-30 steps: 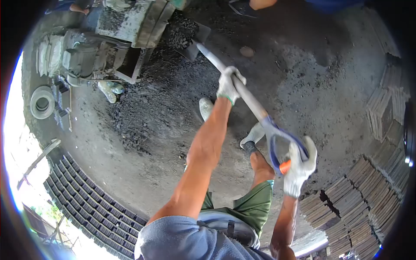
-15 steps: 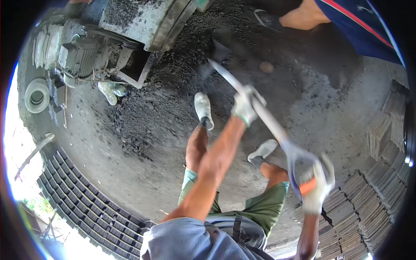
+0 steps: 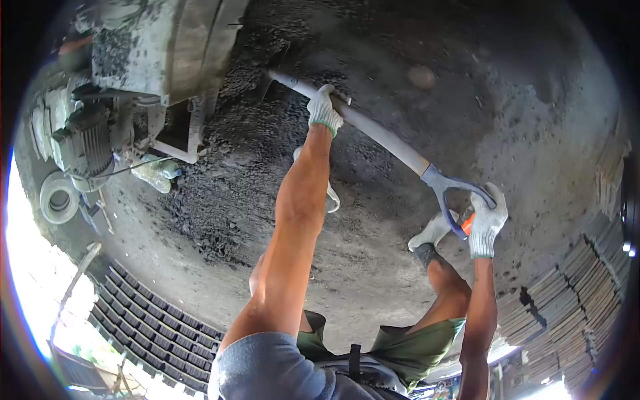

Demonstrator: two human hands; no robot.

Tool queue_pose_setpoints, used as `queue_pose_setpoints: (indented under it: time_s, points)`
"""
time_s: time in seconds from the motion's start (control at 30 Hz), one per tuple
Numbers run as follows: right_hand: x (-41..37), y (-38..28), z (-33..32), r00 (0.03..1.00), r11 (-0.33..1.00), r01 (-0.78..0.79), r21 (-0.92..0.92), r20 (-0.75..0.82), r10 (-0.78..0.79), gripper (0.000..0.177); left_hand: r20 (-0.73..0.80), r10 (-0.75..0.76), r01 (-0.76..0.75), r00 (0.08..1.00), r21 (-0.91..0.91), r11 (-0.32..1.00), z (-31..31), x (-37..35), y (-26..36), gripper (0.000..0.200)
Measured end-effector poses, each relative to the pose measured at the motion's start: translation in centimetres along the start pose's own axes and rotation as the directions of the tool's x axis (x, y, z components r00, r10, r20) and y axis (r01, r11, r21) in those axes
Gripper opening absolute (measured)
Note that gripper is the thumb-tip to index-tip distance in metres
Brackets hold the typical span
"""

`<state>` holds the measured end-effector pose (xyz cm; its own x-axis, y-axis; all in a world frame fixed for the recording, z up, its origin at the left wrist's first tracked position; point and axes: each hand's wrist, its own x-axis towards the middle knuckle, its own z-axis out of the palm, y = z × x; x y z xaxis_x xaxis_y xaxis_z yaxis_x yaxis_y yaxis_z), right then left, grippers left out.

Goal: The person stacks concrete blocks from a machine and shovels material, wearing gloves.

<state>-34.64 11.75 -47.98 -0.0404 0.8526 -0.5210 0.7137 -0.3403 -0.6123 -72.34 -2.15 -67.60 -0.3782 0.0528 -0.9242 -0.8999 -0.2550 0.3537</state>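
A person's gloved left hand (image 3: pixel 325 109), arm stretched forward, has its fingers wrapped around a shovel (image 3: pixel 373 130) shaft, while the right hand (image 3: pixel 487 220) grips its handle.

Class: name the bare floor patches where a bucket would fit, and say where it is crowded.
Bare floor lies beyond the shovel, up to the stacked tiles. A strip runs between the dark pile and the grid of blocks. Crowded: around the machine and the shoes.

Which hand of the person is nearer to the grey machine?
Left. The left hand grips the shovel shaft near the machine; the right hand holds the shovel's end grip, much farther away.
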Motion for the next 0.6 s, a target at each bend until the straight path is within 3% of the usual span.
queue_pose_setpoints:
  time_s: [0.03, 0.07, 0.23, 0.3, 0.37, 0.43, 0.6]
  points:
    - [-0.2, 2.3, -0.9, 0.999, 0.997, 0.050, -0.058, 0.003, -0.050, 0.042, -0.031, -0.010, 0.011, 0.999, 0.025, 1.000, -0.7, -0.9, -0.8, 0.009]
    - [0.3, 3.1, -2.0, 0.976, 0.970, 0.205, -0.127, -0.048, -0.213, 0.040, -0.064, -0.024, 0.026, 0.998, 0.033, 0.999, -0.1, -2.0, -2.0, 0.010]
    - [-6.6, 0.1, -14.3, 0.997, 0.993, -0.066, -0.098, -0.047, 0.062, 0.038, -0.073, -0.106, 0.096, 0.992, -0.133, 0.986, -1.5, -15.5, -6.8, 0.009]
    - [-10.1, -1.2, -20.6, 0.998, 0.994, 0.017, -0.107, -0.053, -0.022, 0.038, -0.069, -0.106, 0.094, 0.992, -0.156, 0.983, -2.6, -22.0, -8.1, 0.009]
    - [-15.6, -5.3, -26.9, 0.995, 0.990, -0.100, -0.097, -0.033, 0.097, 0.037, -0.003, -0.096, 0.094, 0.995, -0.164, 0.982, -3.9, -31.0, -7.7, 0.009]
    - [-19.6, -4.6, -33.8, 0.998, 0.995, -0.057, -0.082, -0.028, 0.055, 0.036, -0.042, -0.156, 0.146, 0.987, -0.178, 0.973, -4.9, -38.2, -7.1, 0.008]
    - [-30.4, -15.2, -41.5, 1.000, 0.995, -0.010, -0.104, -0.007, 0.010, 0.034, -0.088, -0.149, 0.131, 0.985, -0.185, 0.974, -7.4, -53.0, -2.9, 0.010]
